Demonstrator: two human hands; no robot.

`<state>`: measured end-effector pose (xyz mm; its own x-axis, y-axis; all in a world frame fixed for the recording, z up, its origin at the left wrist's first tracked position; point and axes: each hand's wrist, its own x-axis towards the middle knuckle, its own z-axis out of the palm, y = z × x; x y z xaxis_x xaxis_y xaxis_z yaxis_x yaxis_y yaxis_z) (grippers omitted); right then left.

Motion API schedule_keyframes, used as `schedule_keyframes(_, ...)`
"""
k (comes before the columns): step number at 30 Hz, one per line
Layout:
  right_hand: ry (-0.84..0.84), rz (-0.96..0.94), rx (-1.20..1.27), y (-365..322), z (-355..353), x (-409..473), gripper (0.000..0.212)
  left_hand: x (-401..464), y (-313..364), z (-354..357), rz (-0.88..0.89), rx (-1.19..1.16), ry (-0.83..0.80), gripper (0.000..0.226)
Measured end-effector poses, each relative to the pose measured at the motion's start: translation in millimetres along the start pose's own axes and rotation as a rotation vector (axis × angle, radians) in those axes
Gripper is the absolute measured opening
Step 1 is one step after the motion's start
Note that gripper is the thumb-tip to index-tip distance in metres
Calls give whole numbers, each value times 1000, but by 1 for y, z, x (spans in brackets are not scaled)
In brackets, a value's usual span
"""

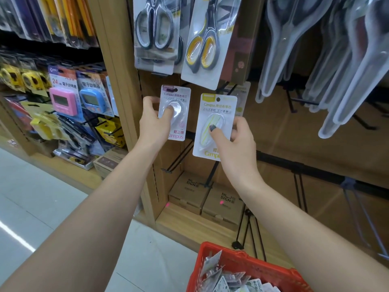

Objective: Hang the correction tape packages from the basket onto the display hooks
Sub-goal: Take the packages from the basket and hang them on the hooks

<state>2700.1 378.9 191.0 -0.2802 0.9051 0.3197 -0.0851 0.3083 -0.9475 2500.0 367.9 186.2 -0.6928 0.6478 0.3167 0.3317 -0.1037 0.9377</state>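
Wooden shelving — pale tiled floor below.

You are standing in a stationery shop: packaged scissors are hanging on the wooden display panel, carded digital timers are hanging left of it, and a red shopping basket is waiting below it.

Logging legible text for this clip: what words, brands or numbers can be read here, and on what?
"Campus" and "修正帯": pink card, held by the left hand.
"Campus": yellow card, held by the right hand.
"NU SIGN": brown boxes.
"24": pink timer pack.
Scissors packs and basket cards: unreadable.
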Motion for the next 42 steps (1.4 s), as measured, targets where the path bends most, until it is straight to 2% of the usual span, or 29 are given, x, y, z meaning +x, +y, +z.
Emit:
schedule_keyframes(8,81,13,8,4,-4,4,10,2,-1,3,-24,-7,-14,27)
schedule_keyframes(13,90,129,9,9,-5,32,11,9,-2,11,-55,-15,-22,22)
schedule_keyframes(20,140,238,-40,29,-6,104,14,45,-7,40,-89,59,-80,40)
schedule_keyframes(23,146,341,-76,39,-6,132,24,69,-9,61,-141,108,-92,54)
schedule_keyframes(25,165,372,-115,43,-8,147,26,82,-12,76,-146,142,-117,55)
schedule_keyframes(28,163,339,-143,50,-14,162,49,97,-14,97,-187,162,-141,55)
schedule_keyframes(32,133,325,-181,56,-19,165,56,109,-15,112,-282,206,-145,52)
schedule_keyframes(36,68,485,-244,57,-27,153,80,86,-28,104,-240,96,-160,58)
schedule_keyframes(38,59,536,-228,58,-35,134,85,64,-30,97,-263,103,-156,67)
schedule_keyframes(40,49,504,-194,60,-43,105,79,33,-30,92,-282,78,-156,67)
schedule_keyframes(42,50,445,-190,63,-51,68,64,-7,-34,88,-220,35,-189,61)
